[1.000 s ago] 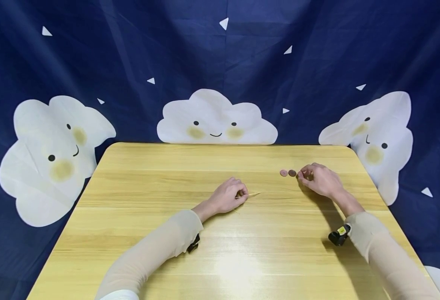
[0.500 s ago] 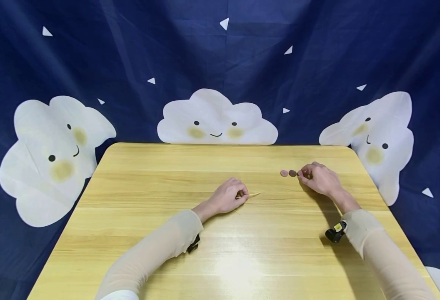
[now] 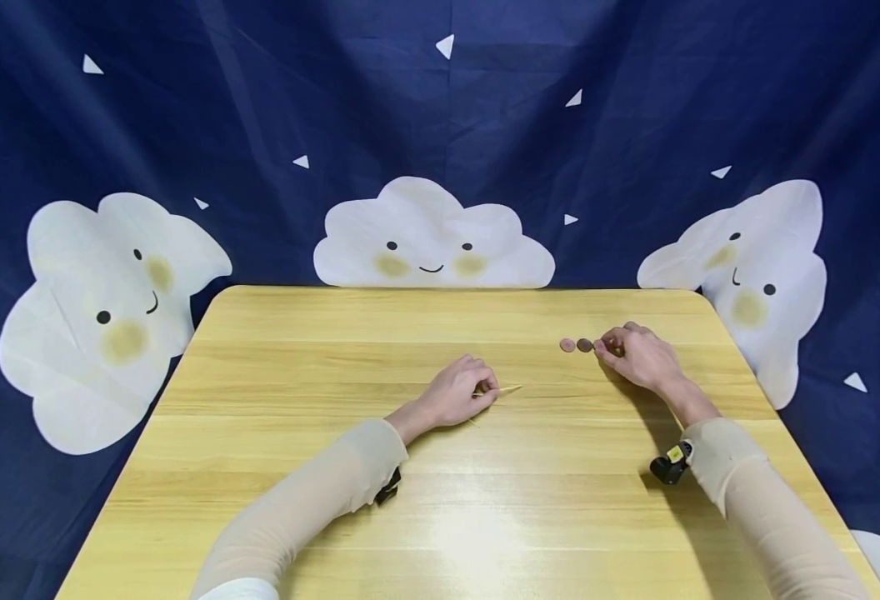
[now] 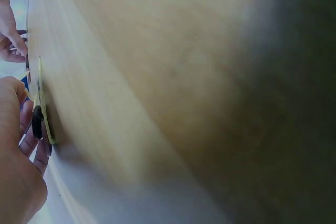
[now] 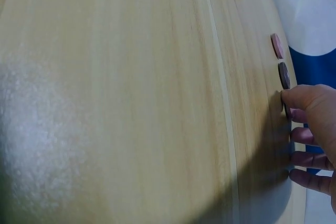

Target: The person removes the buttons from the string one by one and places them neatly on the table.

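In the head view, my left hand [image 3: 458,392] pinches a thin yellow strand [image 3: 511,389], whose pointed end sticks out to the right past the fingertips. The left wrist view shows a dark round disc [image 4: 37,123] in among those fingers, beside the strand. Further back and to the right, my right hand [image 3: 641,357] has thumb and fingers together at the table, pinching a small dark disc [image 5: 287,110] mostly hidden by the thumb. Just left of those fingertips lie a dark brown disc [image 3: 585,345] and a pinkish one [image 3: 567,345], both flat and side by side.
The light wooden table [image 3: 380,333] has rounded back corners. A dark blue curtain [image 3: 440,108] with white clouds hangs right behind its back edge. Each wrist carries a small black camera; the right one [image 3: 670,464] sits over the table.
My right hand and forearm have shifted very slightly left, with the fingertips at the end of the disc row. The left hand and the two flat discs stay where they were.
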